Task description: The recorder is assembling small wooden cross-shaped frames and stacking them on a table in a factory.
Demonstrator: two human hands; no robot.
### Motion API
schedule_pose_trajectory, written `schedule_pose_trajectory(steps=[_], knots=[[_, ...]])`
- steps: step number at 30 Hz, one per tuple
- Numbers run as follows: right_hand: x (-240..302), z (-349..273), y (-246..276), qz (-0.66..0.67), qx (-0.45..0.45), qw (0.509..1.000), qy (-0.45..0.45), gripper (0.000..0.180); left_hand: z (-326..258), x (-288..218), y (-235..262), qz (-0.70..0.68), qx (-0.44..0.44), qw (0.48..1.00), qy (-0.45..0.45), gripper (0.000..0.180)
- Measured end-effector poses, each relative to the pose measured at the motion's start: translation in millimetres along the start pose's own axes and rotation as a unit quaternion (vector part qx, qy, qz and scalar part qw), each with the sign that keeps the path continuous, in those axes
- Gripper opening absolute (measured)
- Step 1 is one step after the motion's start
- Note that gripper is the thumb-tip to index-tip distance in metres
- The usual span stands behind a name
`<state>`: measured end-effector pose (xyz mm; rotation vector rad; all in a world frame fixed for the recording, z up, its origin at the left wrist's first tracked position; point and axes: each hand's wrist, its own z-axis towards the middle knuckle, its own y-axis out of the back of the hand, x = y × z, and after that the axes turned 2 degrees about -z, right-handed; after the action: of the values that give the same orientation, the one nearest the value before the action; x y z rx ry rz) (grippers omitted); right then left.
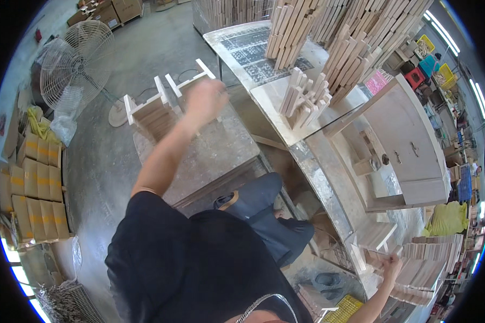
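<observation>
My left hand (206,101) is stretched out over the low worktable (221,142), beside a small wooden panel with pale crossbars (191,83). Motion smears its fingers, so whether it grips the panel is unclear. Similar panels (153,116) stand close together at that table's far left corner. Down at the right, my right hand (392,266) has its fingers closed on a wooden slat at the edge of a stack of slats (423,272). Just above that hand, another small panel with a pale crossbar (376,236) lies on the long bench.
Bundles of upright wooden sticks (291,35) crowd the long bench (242,43), near an open wooden box frame (404,140). A caged floor fan (78,64) stands at the left, above stacked cartons (37,183). Dark slippers (328,282) and a yellow crate (344,309) lie low.
</observation>
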<state>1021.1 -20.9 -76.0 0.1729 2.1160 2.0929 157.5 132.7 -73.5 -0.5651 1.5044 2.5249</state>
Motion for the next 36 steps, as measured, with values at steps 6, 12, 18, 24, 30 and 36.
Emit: schedule_pose_trajectory(steps=[6,12,18,24,30,36], knots=[[64,81,-10,-0.021,0.131,0.99,0.057,0.013,23,247,36,0.082,0.166,0.981,0.056,0.042],[72,-19,62,0.077,-0.151,0.986,-0.011,0.017,78,238,-26,0.254,0.248,0.933,0.061,0.046],[174,-113,71,0.193,-0.189,0.956,-0.116,0.023,86,277,-10,0.243,0.125,0.962,-0.007,0.022],[284,-118,51,0.228,-0.167,0.955,0.086,0.028,49,209,46,0.046,-0.103,0.992,0.055,0.032],[390,-63,15,0.385,-0.04,0.909,0.153,0.033,-90,-4,91,-0.437,0.0,0.899,-0.038,0.018],[466,-48,-19,0.522,0.177,0.815,0.179,0.026,-161,-94,42,-0.371,0.244,0.886,-0.134,0.029]])
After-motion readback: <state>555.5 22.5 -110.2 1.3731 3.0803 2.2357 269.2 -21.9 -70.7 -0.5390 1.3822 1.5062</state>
